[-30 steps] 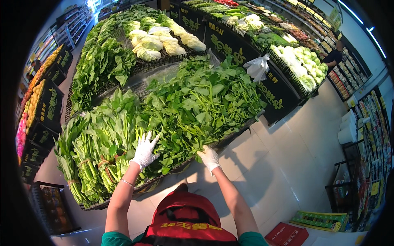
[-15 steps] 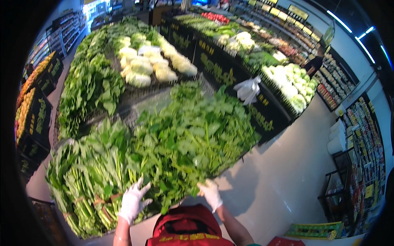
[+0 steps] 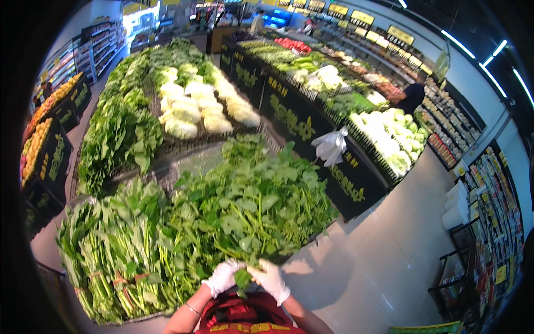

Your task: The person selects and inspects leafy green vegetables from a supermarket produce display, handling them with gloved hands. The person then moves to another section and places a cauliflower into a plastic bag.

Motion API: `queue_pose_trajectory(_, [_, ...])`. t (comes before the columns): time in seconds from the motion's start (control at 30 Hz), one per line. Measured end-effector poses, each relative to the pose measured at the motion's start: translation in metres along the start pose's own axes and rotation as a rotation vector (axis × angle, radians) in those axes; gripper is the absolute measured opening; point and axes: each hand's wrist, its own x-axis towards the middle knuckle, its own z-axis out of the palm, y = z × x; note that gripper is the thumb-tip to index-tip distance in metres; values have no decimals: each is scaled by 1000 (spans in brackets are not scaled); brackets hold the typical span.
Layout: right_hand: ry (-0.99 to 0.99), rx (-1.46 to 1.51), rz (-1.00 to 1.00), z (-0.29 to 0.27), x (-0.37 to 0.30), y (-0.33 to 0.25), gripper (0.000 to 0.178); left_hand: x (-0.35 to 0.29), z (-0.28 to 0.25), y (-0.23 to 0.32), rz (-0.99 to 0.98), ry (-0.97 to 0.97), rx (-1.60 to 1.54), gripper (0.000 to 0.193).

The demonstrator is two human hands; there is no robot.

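Both my hands wear thin white gloves and meet at the front edge of a large loose heap of leafy greens point(image 3: 250, 206). A small green sprig point(image 3: 242, 281) with broad leaves hangs between them. My left hand point(image 3: 222, 276) has its fingers curled in at the sprig's left side. From the right, my right hand point(image 3: 270, 280) pinches the sprig near its top, thumb and fingers drawn together. Left of the heap lie banded bunches of long-stemmed greens point(image 3: 119, 245), stems toward me.
Farther back on the same stand are pale napa cabbages point(image 3: 183, 114) and dark leafy greens point(image 3: 119, 125). A black-sided vegetable stand point(image 3: 283, 106) runs along the right, with a white plastic bag point(image 3: 330, 146) hanging from it. A person point(image 3: 410, 97) stands beyond it.
My left hand has moved right and its spread fingers have curled in. My right hand has come left to meet it, and a sprig now shows between them.
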Motion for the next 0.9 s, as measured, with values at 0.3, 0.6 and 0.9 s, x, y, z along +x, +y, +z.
queue_pose_trajectory(0.3, [-73, 331, -69, -23, 10, -31, 18, -29, -55, 23, -466, 376, -775, 30])
queue_pose_trajectory(0.6, [-176, 577, -199, -11, 48, -59, 18, -75, -91, -5, -651, 1025, -1126, 24])
queue_pose_trajectory(0.9, [-223, -534, -606, 38, 60, -40, 28, -63, -105, -41, -746, 922, -870, 28])
